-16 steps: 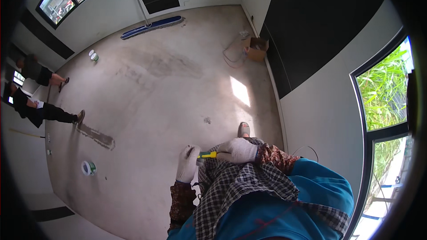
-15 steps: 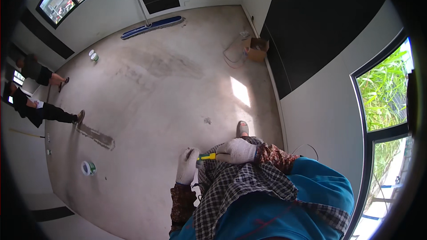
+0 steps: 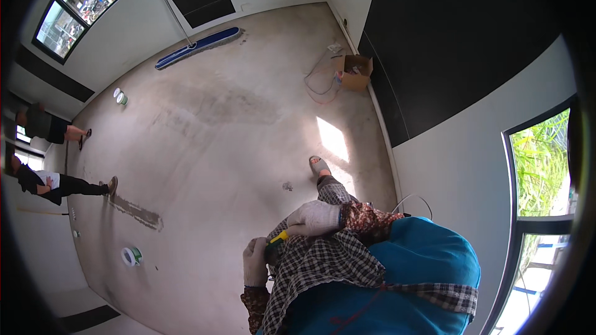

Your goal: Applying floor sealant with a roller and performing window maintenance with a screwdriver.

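In front of my checked apron (image 3: 329, 257), my gloved right hand (image 3: 315, 218) is closed round one end of a small yellow-and-green hand tool (image 3: 278, 238). Its kind does not show clearly. My left hand (image 3: 254, 259), also in a whitish knit glove, is curled at the tool's other, darker end. Whether those fingers grip the tool itself or something small beside it is hidden. Both hands are at waist height over the grey floor (image 3: 211, 180).
A cardboard box (image 3: 356, 74) with cords beside it stands by the right wall. A wide blue dust mop (image 3: 198, 48) lies at the far wall. White tubs (image 3: 131, 256) stand on the left. Two people (image 3: 46, 183) are at the far left. My sandalled foot (image 3: 319, 165) is ahead.
My foot and leg have come forward and left. My hands have shifted slightly down and left with the tool, which is now more tilted. The camera view has turned a little.
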Tool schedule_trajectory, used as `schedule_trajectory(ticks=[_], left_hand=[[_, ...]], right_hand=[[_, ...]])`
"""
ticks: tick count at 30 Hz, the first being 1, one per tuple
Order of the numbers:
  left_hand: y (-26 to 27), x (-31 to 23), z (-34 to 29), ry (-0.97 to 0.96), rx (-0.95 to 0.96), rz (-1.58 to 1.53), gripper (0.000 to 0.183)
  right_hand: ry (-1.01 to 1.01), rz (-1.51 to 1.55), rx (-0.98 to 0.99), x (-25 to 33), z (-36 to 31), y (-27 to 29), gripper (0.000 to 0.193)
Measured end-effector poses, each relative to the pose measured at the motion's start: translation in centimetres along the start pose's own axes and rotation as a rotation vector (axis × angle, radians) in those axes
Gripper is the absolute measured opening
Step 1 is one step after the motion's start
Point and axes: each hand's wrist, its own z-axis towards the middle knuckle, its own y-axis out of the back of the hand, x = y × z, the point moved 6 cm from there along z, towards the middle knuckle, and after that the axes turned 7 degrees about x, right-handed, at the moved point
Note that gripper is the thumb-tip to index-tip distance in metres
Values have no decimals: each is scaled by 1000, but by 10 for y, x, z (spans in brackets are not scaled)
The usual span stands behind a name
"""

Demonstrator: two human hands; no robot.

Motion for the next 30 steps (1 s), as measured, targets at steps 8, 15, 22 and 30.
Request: schedule_trajectory(ticks=[8, 15, 22, 30], left_hand=[[-12, -45, -23, 81, 11, 122, 31], [-29, -64, -24, 61, -19, 74, 28], [-31, -70, -46, 10, 22, -168, 26], [-33, -77, -71, 75, -27, -106, 28]], right_hand=[[135, 416, -321, 8, -25, 40, 23], [163, 1095, -229, -19, -11, 43, 25], [288, 1357, -76, 23, 10, 29, 33], [248, 1134, -32, 51, 11, 11, 51]])
